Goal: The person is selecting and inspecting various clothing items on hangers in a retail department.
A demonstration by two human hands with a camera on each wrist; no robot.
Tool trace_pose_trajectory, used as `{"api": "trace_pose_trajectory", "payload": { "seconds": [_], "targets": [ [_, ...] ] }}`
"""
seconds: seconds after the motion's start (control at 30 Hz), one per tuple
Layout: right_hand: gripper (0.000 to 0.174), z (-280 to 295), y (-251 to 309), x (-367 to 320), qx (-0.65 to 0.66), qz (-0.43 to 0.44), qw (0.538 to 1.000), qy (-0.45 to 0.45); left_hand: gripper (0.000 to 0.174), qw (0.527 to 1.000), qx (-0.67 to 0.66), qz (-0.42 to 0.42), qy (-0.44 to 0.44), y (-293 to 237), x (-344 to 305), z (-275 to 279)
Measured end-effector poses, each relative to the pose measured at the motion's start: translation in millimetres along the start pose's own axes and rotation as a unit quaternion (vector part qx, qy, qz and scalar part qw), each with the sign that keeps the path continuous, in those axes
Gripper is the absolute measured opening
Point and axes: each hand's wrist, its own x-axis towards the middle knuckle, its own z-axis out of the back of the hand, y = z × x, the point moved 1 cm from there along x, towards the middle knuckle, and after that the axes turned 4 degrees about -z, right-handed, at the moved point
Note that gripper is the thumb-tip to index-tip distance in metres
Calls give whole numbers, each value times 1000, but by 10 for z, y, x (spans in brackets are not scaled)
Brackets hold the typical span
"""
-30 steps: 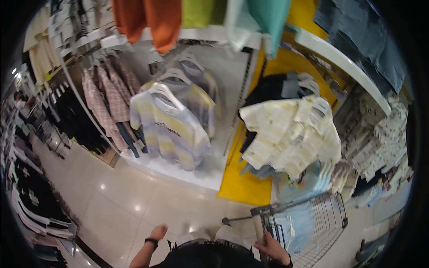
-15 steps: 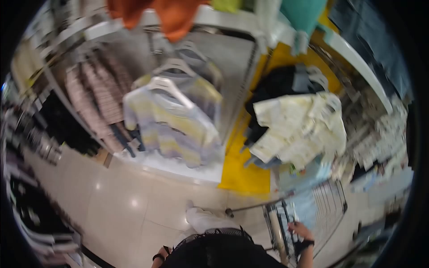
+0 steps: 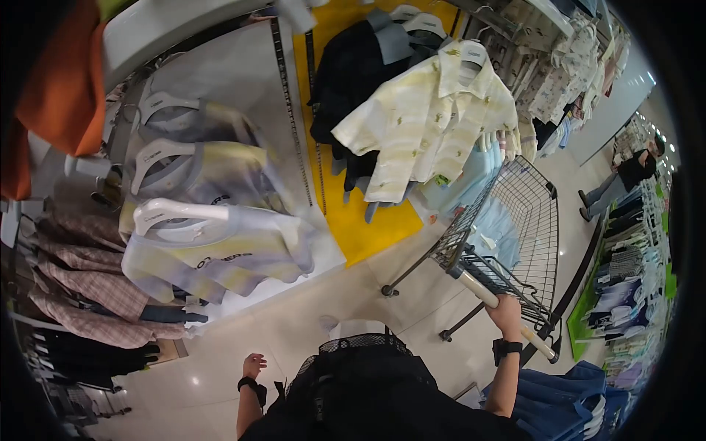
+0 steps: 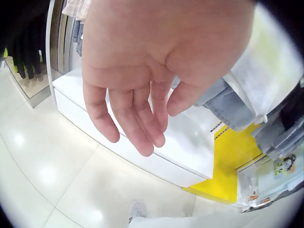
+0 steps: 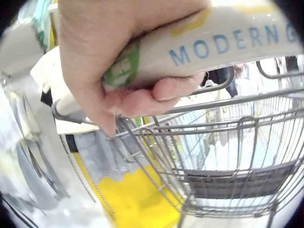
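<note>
My right hand [image 3: 505,317] grips the pale handle of a wire shopping cart [image 3: 540,209]. In the right wrist view, the fingers [image 5: 164,92] curl round the cart handle [image 5: 223,42], which bears blue lettering. Light blue cloth [image 3: 494,228] shows within the cart's wire basket. My left hand [image 3: 254,365] hangs free at my left side, above the floor. Seen in the left wrist view, the left hand's fingers [image 4: 137,121] are loosely bent and hold nothing.
Striped knit tops [image 3: 220,246] hang at the left, with pink plaid garments [image 3: 95,264] beside them. A pale yellow shirt [image 3: 434,121] hangs before a yellow panel [image 3: 375,228]. Past the cart, a person [image 3: 632,173] stands by a rack of clothes [image 3: 625,294]. Blue garments [image 3: 562,397] hang at lower right.
The head view has swung to the right, so the racks sit further left. My right hand, earlier by the handle, now wraps round it, and the cart has turned.
</note>
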Motion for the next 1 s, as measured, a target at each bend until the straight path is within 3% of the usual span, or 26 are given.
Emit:
{"api": "trace_pose_trajectory", "payload": {
  "seconds": [0.07, 0.13, 0.2, 0.3, 0.4, 0.53, 0.57, 0.6, 0.67, 0.73, 0.8, 0.9, 0.97, 1.0],
  "targets": [
    [22, -59, 8, 24, -34, -61, 997, -38, 18, 1000, 4, -4, -6, 51, 11, 101],
    [24, -107, 12, 32, -67, -62, 994, -58, 18, 996, -59, -5, 67, 155, 55, 162],
    [30, -127, 70, 36, -82, -94, 992, -23, 20, 999, -33, 4, 38, 91, -129, 118],
    [27, -271, 149, -16, -81, -58, 992, -75, 18, 999, -30, -17, 41, 214, -345, 183],
    [24, -340, 385, -160, -54, -75, 993, -75, 17, 997, -60, -27, 45, 899, -228, 286],
    [24, -349, 905, -499, -48, -78, 992, -83, 20, 983, -157, -13, 92, 1399, -481, 539],
    [25, -400, 947, -589, -48, -81, 992, -87, 19, 989, -98, -80, 76, 1611, -458, 604],
    [25, -444, 1012, -623, -46, -82, 991, -93, 19, 989, -112, -79, 63, 1817, -434, 637],
    [25, -420, 1292, -862, -43, -86, 992, -84, 21, 999, 14, -35, 21, 1975, -476, 751],
    [24, -424, 1538, -1107, -31, -92, 992, -81, 25, 998, 14, -54, 7, 2108, -516, 885],
    [27, -526, 1653, -1278, -7, -73, 993, -89, 25, 991, 58, -94, 78, 2225, -462, 1043],
    [28, -684, 1820, -1534, -11, -64, 992, -105, 21, 994, 42, -79, 67, 1997, -561, 1262],
    [28, -713, 1987, -1760, 5, -53, 995, -79, 23, 975, -163, -97, 115, 1598, -792, 1705],
    [29, -668, 2077, -1874, 15, -42, 997, -56, 24, 948, -142, -261, 111, 1519, -780, 1986]
  ]
}}
